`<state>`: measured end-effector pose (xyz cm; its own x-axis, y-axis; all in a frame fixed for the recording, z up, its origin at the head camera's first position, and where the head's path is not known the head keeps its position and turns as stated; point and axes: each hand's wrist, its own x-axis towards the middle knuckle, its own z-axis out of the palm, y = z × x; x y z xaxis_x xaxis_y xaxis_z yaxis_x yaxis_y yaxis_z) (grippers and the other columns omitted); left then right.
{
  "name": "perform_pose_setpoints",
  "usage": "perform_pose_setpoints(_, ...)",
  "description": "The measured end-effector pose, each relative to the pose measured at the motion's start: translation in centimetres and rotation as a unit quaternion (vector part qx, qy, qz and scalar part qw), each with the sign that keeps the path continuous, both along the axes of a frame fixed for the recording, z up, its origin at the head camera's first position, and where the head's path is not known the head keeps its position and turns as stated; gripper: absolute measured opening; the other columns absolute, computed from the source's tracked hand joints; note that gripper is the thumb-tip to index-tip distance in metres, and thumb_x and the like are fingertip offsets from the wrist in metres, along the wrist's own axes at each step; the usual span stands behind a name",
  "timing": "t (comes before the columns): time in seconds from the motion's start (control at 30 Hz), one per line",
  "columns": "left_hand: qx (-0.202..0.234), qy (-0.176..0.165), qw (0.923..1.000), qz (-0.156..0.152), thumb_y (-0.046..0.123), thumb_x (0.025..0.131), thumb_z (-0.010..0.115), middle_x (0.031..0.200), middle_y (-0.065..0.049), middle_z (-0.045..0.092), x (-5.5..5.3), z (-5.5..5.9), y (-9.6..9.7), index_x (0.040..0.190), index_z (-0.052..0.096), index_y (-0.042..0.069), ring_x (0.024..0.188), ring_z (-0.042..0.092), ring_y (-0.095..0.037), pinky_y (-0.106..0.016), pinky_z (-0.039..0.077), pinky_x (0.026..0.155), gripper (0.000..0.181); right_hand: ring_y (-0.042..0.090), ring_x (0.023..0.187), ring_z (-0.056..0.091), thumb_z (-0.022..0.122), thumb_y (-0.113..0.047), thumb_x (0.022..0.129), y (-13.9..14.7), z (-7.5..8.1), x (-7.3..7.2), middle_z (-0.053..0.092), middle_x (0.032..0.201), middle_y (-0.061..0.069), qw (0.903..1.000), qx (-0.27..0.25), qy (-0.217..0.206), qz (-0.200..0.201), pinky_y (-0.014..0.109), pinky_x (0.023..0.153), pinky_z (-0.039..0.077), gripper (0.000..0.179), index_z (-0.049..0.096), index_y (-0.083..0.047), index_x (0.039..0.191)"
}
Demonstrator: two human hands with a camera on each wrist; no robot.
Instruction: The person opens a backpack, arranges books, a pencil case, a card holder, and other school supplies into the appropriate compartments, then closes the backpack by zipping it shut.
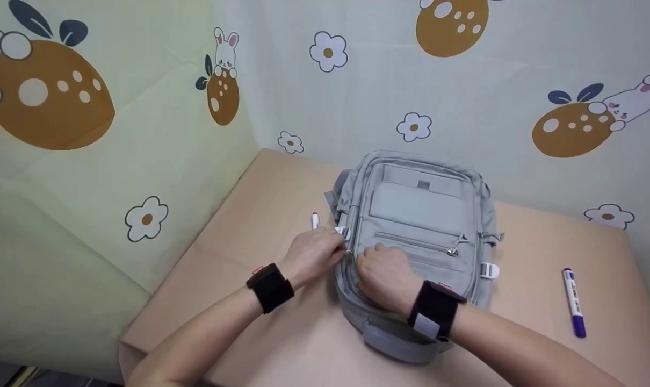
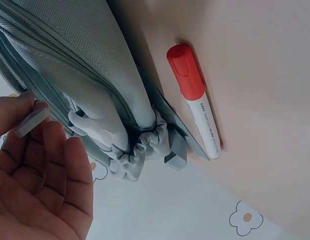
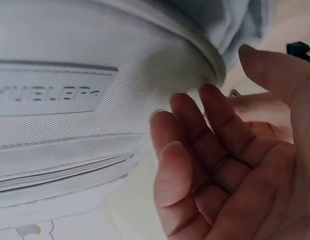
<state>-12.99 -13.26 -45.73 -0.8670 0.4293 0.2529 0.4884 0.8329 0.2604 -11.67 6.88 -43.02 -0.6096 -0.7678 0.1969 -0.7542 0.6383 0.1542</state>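
A grey backpack [image 1: 416,207] lies on the table with its front panel up. At its left edge, my left hand [image 1: 314,255] pinches a small pale zipper pull [image 2: 32,122] between thumb and forefinger. Next to it, my right hand [image 1: 387,277] is at the lower left of the front panel. In the right wrist view its fingers [image 3: 225,122] are loosely bent along the bag's edge, with nothing seen in them. A raised-letter label [image 3: 50,92] shows on the bag's fabric there.
A white marker with a red cap [image 2: 187,72] lies left of the backpack. A purple-capped white marker [image 1: 573,301] is on the table [image 1: 534,242] to the right. Printed cloth [image 1: 357,97] hangs behind and to the left.
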Motion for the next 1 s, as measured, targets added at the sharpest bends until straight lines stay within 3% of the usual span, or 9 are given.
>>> perform_pose_setpoints(0.2,0.003,-0.003,1.0000,-0.002,0.021,0.094,0.073,0.088,0.004,0.069,0.0,-0.2,0.1,0.091,0.072,0.017,0.081,0.062,-0.016,-0.033,0.052,0.069,0.005,0.023,0.056,0.051,0.071,-0.014,0.080,-0.5,-1.1,-0.3,0.055,0.066,0.007,0.9987,0.039,0.033,0.004,0.037,0.045,0.043,0.012,0.063,-0.006,0.074)
perform_pose_setpoints(0.5,-0.027,0.019,0.9995,-0.002,0.024,0.096,0.072,0.088,0.003,0.067,-0.9,0.0,0.1,0.090,0.067,0.017,0.082,0.062,-0.019,-0.037,0.052,0.069,0.011,0.023,0.057,0.053,0.071,-0.012,0.080,-0.3,-1.5,-0.3,0.057,0.066,0.005,0.9982,0.016,0.049,0.030,0.037,0.044,0.042,0.012,0.063,-0.009,0.072)
perform_pose_setpoints(0.7,-0.048,0.020,0.9986,0.011,0.026,0.097,0.070,0.090,0.000,0.066,-2.9,0.5,0.3,0.089,0.066,0.015,0.084,0.062,-0.023,-0.040,0.052,0.071,0.014,0.023,0.057,0.053,0.069,-0.010,0.080,-0.3,-1.5,-0.3,0.058,0.066,0.005,0.9977,0.020,0.053,0.036,0.036,0.047,0.042,0.009,0.064,-0.009,0.073)
perform_pose_setpoints(1.0,-0.040,0.025,0.9983,0.033,0.024,0.098,0.068,0.088,-0.002,0.066,-6.2,0.6,0.8,0.088,0.066,0.013,0.083,0.062,-0.025,-0.041,0.051,0.072,0.015,0.023,0.060,0.054,0.069,-0.006,0.077,-0.2,-1.7,0.0,0.059,0.068,0.006,0.9974,0.023,0.053,0.042,0.035,0.050,0.042,0.005,0.065,-0.008,0.074)
